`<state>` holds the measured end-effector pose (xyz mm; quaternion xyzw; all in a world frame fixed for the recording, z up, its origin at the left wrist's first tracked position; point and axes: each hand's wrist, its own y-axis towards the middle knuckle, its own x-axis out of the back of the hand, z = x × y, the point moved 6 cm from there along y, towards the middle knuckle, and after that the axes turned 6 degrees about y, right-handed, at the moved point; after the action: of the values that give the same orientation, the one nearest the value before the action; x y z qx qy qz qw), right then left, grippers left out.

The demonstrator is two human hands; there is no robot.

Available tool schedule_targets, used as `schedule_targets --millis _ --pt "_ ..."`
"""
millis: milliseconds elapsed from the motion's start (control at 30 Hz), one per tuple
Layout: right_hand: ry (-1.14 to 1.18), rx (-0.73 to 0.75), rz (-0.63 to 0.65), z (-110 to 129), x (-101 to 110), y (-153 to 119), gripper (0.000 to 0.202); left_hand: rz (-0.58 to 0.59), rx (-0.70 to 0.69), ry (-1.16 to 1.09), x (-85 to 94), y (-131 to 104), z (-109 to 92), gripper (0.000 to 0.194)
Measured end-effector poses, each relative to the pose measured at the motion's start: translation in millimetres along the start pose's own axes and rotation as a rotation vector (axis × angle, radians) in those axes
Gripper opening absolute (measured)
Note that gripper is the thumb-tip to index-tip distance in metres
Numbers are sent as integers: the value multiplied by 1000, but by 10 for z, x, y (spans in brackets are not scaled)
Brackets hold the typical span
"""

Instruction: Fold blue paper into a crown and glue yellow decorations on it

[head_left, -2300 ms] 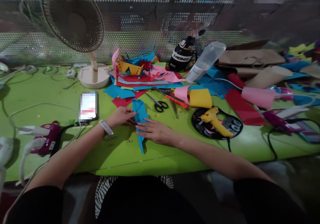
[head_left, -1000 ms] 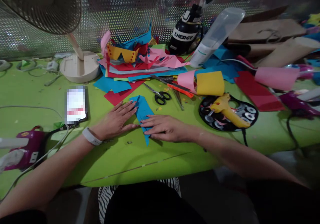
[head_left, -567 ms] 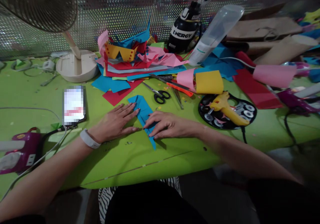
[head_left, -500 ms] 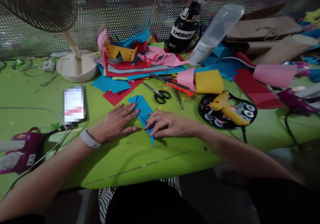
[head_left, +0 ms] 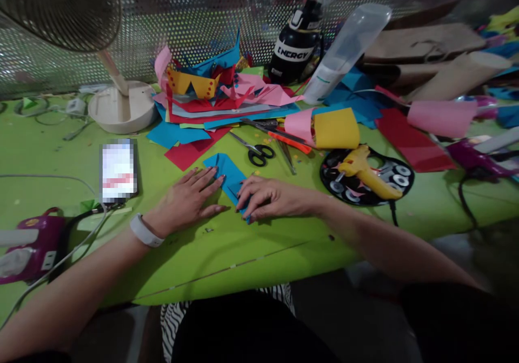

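A folded strip of blue paper lies slantwise on the green tabletop between both hands. My left hand rests flat with its fingers spread, the fingertips touching the strip's upper left edge. At the lower end, the curled fingers of my right hand pinch the paper and hide most of that end. Only a small blue tip shows beneath the right fingertips. Just beyond the strip lie scissors with black handles, beside tweezers and a cutter with an orange handle.
Behind are a coloured paper pile, a black bottle and a clear bottle. A yellow glue gun lies on a black tray at right. At left are a phone, a fan and a purple power socket.
My right hand has shifted slightly over the strip's lower end. The pointed end that stuck out below its fingers is now mostly out of sight. My left hand stays nearly still.
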<state>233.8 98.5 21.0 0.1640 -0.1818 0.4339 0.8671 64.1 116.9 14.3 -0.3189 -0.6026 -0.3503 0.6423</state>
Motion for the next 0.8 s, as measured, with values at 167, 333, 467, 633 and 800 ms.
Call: schedule_targets --millis 167,333,467,633,800 --pt "-14 -108 -284 -48 2 7 30 -44 14 -25 19 -29 -12 72" --pt "-145 -166 -421 -65 -32 -8 35 6 -12 -46 -2 -37 -36 76" --pt "-265 -161 -421 -31 -47 -10 36 20 -7 -42 2 -31 -38 77" --pt "-204 -249 -524 -48 -33 -30 30 38 -21 -45 6 -19 -57 76" --pt "-218 -295 -530 -48 -68 -6 32 42 -18 -62 9 -19 -60 75"
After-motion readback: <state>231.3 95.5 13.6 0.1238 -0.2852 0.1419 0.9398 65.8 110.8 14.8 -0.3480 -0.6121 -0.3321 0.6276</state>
